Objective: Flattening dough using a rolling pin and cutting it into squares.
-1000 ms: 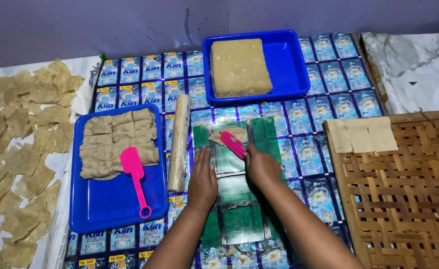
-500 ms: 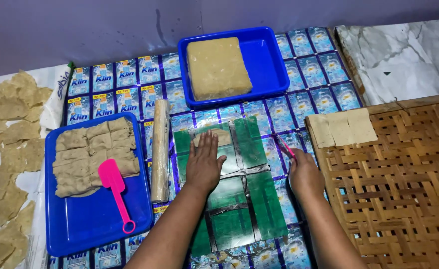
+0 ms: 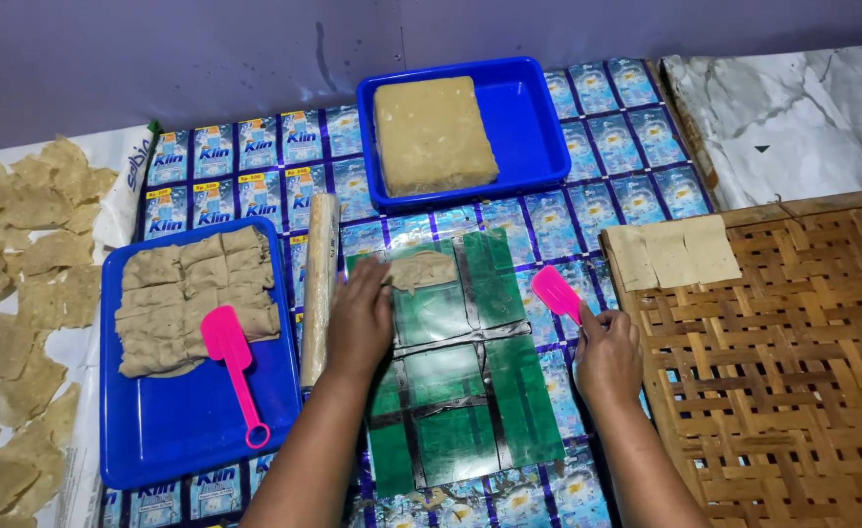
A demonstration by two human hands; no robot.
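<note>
A pink scraper [image 3: 555, 291] is gripped by its handle in the closed fingers of the right hand [image 3: 607, 357]; its blade points up and away to the left, the long axis running diagonally. It is judged light and stiff. The left hand [image 3: 360, 318] is laid flat, fingers spread, on a green sheet [image 3: 455, 376]. Just beyond those fingertips a thin dough piece [image 3: 421, 270] lies on the sheet, wider than deep. It is judged soft, limp and easily torn, best lifted from an edge.
</note>
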